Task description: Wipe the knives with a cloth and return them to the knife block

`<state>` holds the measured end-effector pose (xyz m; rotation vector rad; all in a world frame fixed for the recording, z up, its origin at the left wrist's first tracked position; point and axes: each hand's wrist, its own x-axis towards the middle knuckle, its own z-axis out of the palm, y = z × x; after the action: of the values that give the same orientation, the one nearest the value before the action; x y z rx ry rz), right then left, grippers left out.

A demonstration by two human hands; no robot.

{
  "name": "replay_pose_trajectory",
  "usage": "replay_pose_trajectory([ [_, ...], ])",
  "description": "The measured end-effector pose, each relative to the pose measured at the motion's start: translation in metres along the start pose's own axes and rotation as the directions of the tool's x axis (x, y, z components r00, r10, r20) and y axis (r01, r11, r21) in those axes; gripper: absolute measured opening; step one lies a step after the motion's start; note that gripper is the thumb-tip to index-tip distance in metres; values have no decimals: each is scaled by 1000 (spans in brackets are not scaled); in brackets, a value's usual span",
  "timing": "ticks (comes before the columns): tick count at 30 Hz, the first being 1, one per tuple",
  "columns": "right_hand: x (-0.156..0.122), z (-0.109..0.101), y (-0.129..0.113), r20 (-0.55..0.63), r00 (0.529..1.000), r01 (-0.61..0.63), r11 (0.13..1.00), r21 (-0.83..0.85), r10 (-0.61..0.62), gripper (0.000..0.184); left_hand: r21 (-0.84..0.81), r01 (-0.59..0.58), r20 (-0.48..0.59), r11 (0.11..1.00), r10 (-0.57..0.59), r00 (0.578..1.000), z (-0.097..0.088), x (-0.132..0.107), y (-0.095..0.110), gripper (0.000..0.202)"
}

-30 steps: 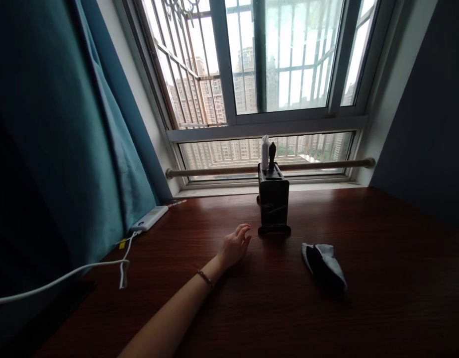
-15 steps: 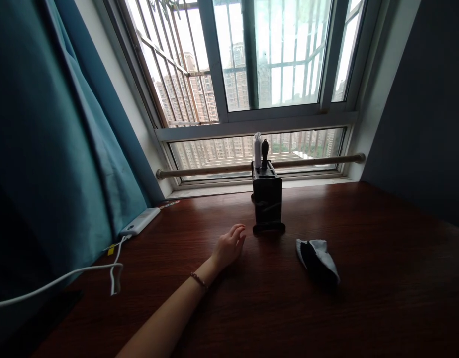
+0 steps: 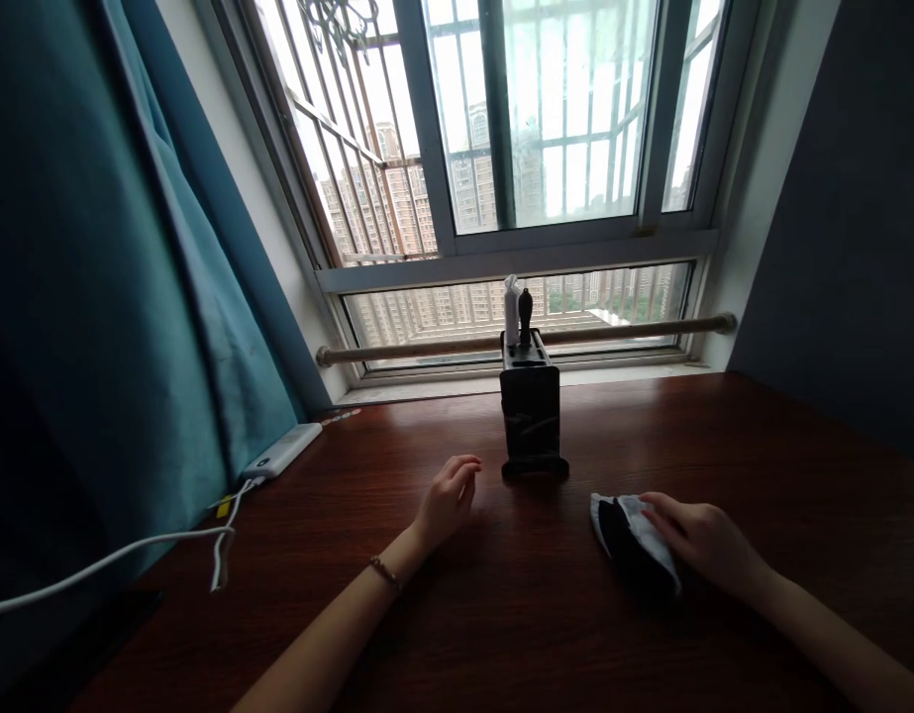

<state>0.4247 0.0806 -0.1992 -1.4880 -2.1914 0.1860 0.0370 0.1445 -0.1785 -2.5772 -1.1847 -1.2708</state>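
Note:
My left hand [image 3: 448,500] hovers over or rests on the dark wooden tabletop [image 3: 397,436], just left of a black upright knife holder [image 3: 531,421]. Its fingers are loosely bent and apart, with nothing in them. At the right, my right hand [image 3: 705,540] reaches in with fingers stretched out onto a crumpled grey-and-black cloth [image 3: 631,540]. The fingertips touch its upper right edge; the thumb is hard to make out. A black handle [image 3: 526,312] and a white wrapped-looking item [image 3: 511,312] stick up from the holder's top.
A white power strip [image 3: 284,451] with a white cable [image 3: 122,550] lies at the left beside a blue-green curtain [image 3: 196,297]. Behind the holder, a horizontal rail [image 3: 635,330] crosses the barred window. A dark wall [image 3: 843,297] stands at the right.
My right hand has come in from the right and now touches the cloth. My left hand has shifted slightly left, and the view has tilted up a little.

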Motion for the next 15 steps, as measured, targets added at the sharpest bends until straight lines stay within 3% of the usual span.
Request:
replay_pose_trajectory([
  [4, -3, 3, -6, 82, 996, -50, 996, 74, 44, 40, -148, 145, -179, 978, -171, 969, -15, 34, 0, 12],
  [6, -2, 3, -11, 114, 993, -52, 993, 107, 40, 40, -186, 186, -200, 965, -223, 954, -24, 62, -2, 14],
  [11, -1, 4, -14, 149, 988, -61, 985, 160, 37, 38, -224, 245, -189, 943, -289, 939, -37, 157, -7, 21],
  [15, 0, 0, -14, 174, 984, -72, 981, 181, 40, 38, -221, 315, -80, 923, -339, 938, -32, 232, -4, 32],
])
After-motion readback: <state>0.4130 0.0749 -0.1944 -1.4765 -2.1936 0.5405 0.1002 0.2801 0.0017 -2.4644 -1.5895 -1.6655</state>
